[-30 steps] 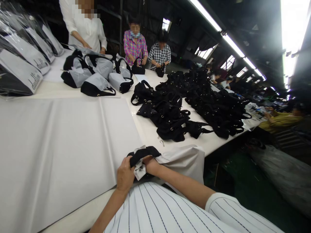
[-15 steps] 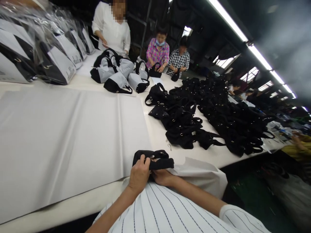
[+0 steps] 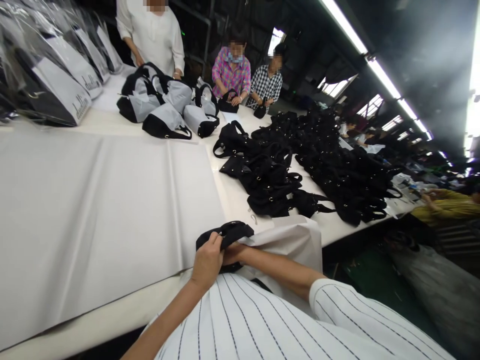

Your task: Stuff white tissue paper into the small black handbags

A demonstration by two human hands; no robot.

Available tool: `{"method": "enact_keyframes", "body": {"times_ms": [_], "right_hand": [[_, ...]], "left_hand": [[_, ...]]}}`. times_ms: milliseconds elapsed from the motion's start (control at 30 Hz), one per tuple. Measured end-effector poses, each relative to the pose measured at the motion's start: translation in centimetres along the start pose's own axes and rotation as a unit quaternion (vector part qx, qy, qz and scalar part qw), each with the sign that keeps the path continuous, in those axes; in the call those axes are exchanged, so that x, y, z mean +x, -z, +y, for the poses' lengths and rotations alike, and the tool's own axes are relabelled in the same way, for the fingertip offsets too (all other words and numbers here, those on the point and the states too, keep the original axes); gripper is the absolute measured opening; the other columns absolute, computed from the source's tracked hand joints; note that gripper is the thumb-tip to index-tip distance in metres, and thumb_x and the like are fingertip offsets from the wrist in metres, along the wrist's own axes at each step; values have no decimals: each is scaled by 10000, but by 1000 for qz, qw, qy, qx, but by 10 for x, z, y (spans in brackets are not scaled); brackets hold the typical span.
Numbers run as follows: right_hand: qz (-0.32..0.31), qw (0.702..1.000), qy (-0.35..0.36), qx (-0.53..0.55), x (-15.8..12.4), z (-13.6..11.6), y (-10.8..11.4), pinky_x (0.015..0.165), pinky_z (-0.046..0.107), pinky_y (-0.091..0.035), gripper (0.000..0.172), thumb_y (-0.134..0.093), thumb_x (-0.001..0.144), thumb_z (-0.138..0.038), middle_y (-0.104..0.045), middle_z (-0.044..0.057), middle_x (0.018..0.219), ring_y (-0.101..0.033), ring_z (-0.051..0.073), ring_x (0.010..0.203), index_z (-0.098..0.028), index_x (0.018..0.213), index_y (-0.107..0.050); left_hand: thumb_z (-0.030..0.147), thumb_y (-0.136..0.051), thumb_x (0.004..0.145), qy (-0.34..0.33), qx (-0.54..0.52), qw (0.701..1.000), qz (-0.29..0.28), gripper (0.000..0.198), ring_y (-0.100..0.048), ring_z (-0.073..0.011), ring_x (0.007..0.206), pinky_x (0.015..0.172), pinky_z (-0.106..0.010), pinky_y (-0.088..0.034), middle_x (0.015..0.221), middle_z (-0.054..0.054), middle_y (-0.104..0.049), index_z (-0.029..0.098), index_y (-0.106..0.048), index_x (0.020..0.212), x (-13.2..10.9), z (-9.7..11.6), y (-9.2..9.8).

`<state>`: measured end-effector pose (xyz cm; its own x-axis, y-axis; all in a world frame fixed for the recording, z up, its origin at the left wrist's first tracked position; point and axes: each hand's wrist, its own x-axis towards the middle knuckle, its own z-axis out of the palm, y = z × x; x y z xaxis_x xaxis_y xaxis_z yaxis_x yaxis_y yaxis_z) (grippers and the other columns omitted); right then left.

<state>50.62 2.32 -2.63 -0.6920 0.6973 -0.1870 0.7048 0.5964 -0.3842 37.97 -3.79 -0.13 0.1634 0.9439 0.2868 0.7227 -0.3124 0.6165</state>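
shirt (image 3: 240,320): white, dark pinstripes | sleeve (image 3: 356,310): short, striped

Premises were identified as a bag-making factory workshop: a long white-topped work table (image 3: 112,325), rows of black fabric handbags (image 3: 270,185), plastic-wrapped white-and-black bags (image 3: 63,87), several workers (image 3: 231,70) and overhead fluorescent tube lights (image 3: 382,77) were observed.

Long white table (image 3: 234,207) under white sheet (image 3: 93,215), black handbags (image 3: 270,185)
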Motion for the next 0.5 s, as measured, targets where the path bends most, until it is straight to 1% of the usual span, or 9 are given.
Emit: {"method": "enact_keyframes", "body": {"times_ms": [33, 67, 100, 167, 233, 267, 333, 433, 500], "right_hand": [[-15, 1000, 2, 7, -3, 1, 2, 593, 241, -497, 183, -618, 576, -9, -628, 7, 629, -577, 169, 615, -142, 701, -637], [-16, 1000, -1, 21, -7, 1, 3, 591, 230, -491, 179, -596, 606, -11, -647, 12, 670, -589, 162, 631, -142, 719, -642], [2, 999, -9, 44, -11, 1, 4, 622, 226, -496, 189, -560, 654, -17, -670, 21, 736, -608, 158, 676, -144, 760, -651], [84, 988, -52, 119, -19, -3, 3, 751, 246, -508, 258, -465, 738, -21, -691, 35, 863, -634, 159, 804, -156, 837, -662], [179, 958, -113, 194, -24, -8, 0, 850, 288, -497, 295, -426, 750, -16, -690, 46, 896, -633, 175, 889, -160, 852, -662], [205, 945, -130, 219, -26, -10, -1, 866, 302, -493, 305, -425, 735, -8, -688, 49, 902, -630, 184, 913, -161, 854, -662], [202, 941, -109, 248, -28, -11, -1, 897, 315, -487, 368, -410, 697, 16, -683, 52, 973, -617, 192, 976, -164, 900, -660], [134, 948, -26, 287, -32, -7, 5, 1005, 340, -444, 497, -380, 649, 43, -668, 33, 1099, -587, 185, 1093, -178, 1002, -652], [86, 952, -15, 294, -34, -3, 7, 1047, 354, -419, 548, -370, 650, 49, -666, 30, 1134, -571, 183, 1139, -186, 1068, -636]], "left_hand": [[89, -473, 863, 22, -42, 998, 28, 205, -626, -180, 833, 773, -306, -497, 1021, -56, -626, 171, -613, 988, 2, -6, 4], [114, -507, 856, 43, -83, 994, 52, 168, -625, -175, 847, 788, -296, -490, 994, -39, -626, 185, -616, 963, 4, -11, 7], [140, -540, 847, 60, -121, 988, 70, 134, -623, -170, 856, 795, -287, -483, 967, -24, -627, 197, -621, 938, 6, -17, 11], [180, -582, 829, 76, -175, 978, 81, 95, -619, -162, 856, 792, -275, -471, 929, -4, -631, 214, -632, 902, 7, -26, 16], [195, -587, 820, 74, -202, 974, 72, 86, -615, -157, 848, 782, -269, -462, 924, 1, -635, 220, -639, 884, 8, -30, 18], [196, -582, 819, 72, -209, 973, 69, 89, -613, -156, 850, 784, -269, -458, 927, 0, -635, 220, -641, 881, 9, -30, 19], [189, -566, 817, 71, -213, 972, 68, 100, -607, -154, 847, 782, -268, -450, 924, -3, -632, 216, -639, 879, 11, -28, 18], [167, -522, 823, 61, -205, 974, 70, 117, -593, -149, 807, 751, -266, -440, 898, -8, -618, 208, -627, 856, 16, -24, 16], [144, -499, 821, 47, -192, 977, 73, 128, -584, -147, 788, 740, -268, -438, 875, -11, -607, 202, -613, 824, 21, -22, 15]]}}
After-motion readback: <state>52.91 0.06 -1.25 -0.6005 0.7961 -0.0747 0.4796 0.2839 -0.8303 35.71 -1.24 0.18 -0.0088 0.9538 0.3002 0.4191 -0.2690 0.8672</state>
